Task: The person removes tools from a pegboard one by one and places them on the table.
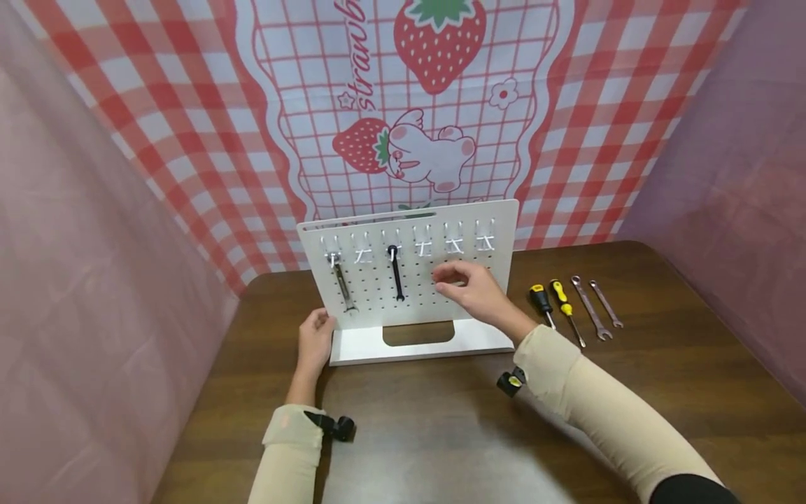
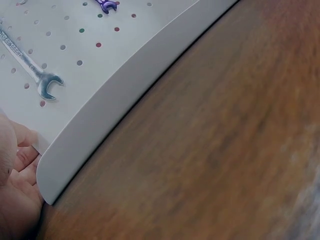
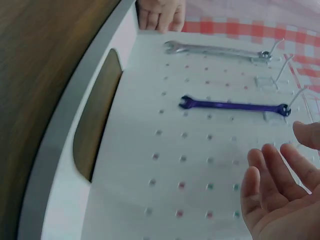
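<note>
A white pegboard stand (image 1: 418, 308) stands upright on the table, with a row of wire hooks near its top. A silver wrench (image 1: 343, 285) hangs from the leftmost hook. Two hooks along hangs a dark wrench (image 1: 397, 276), which looks purple in the right wrist view. At the board's lower left edge, my left hand (image 1: 316, 339) holds the edge between thumb and fingers, partly hidden behind it. My right hand (image 1: 475, 288) hovers in front of the board's right half, fingers loosely curved and apart from the thumb, with nothing in it.
To the right of the board lie two yellow-and-black screwdrivers (image 1: 562, 297) and two silver wrenches (image 1: 590, 308) on the brown wooden table (image 1: 415, 420). Checked strawberry cloth (image 1: 434, 140) hangs behind, and pinkish curtains (image 1: 94, 280) flank both sides.
</note>
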Available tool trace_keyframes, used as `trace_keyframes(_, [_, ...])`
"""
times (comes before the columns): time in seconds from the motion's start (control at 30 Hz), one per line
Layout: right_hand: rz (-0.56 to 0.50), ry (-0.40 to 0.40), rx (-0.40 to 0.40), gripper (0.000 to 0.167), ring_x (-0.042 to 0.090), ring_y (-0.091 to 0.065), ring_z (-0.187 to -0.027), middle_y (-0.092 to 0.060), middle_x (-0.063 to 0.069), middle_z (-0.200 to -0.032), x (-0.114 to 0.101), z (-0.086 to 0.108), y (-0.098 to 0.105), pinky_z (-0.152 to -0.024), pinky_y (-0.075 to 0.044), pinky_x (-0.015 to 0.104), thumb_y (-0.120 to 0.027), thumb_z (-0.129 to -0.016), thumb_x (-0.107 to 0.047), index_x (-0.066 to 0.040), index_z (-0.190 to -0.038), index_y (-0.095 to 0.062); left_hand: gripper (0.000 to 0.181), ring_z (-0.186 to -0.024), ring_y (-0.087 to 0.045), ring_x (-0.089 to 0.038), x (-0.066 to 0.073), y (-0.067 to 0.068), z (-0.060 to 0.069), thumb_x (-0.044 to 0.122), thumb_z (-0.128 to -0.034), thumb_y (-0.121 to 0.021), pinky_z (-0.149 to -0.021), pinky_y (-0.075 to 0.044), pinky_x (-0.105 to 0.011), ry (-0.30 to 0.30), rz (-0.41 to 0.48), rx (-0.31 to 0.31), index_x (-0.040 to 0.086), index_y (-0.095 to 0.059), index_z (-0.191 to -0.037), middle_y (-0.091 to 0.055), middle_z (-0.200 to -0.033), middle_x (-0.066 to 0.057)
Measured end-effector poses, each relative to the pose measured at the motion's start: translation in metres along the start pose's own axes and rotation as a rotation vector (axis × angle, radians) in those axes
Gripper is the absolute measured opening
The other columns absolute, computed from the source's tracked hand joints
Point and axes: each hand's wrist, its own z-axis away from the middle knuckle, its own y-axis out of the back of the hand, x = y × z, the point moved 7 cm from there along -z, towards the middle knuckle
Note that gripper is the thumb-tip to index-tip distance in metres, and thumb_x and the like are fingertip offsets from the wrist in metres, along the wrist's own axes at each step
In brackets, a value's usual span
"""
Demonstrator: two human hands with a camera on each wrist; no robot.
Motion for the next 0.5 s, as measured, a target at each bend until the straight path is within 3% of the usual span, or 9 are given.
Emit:
trace_keyframes(0.23, [-0.136,-0.005,-0.075,0.038,0.033,-0.064,-0.114,-0.066,0.020,-0.126,-0.003,-0.023,-0.030,-0.096,-0.052,0.040,-0.067,-0.095,-0.002,0.005,-0.132,-0.060,0.025,-0.108,-0.058,-0.032,-0.002,-0.001,0.002,0.009,-0.1015,-0.054,-0.093,-0.047,-0.045,-0.007,-0.013,0.006,-0.005,-0.062,-0.121,-0.063,-0.118,-0.025])
trace_keyframes(0.5, [-0.231,-0.029,-0.011,0.038,0.034,-0.065,-0.110,-0.067,0.023,-0.121,-0.005,-0.039,-0.054,-0.094,-0.053,0.035,-0.065,-0.093,0.003,0.009,-0.130,-0.059,0.024,-0.101,-0.058,-0.029,0.002,0.000,0.002,0.007,-0.1001,-0.056,-0.086,-0.047,-0.035,-0.031,-0.004,0.019,-0.006,-0.063,-0.118,-0.065,-0.112,-0.024])
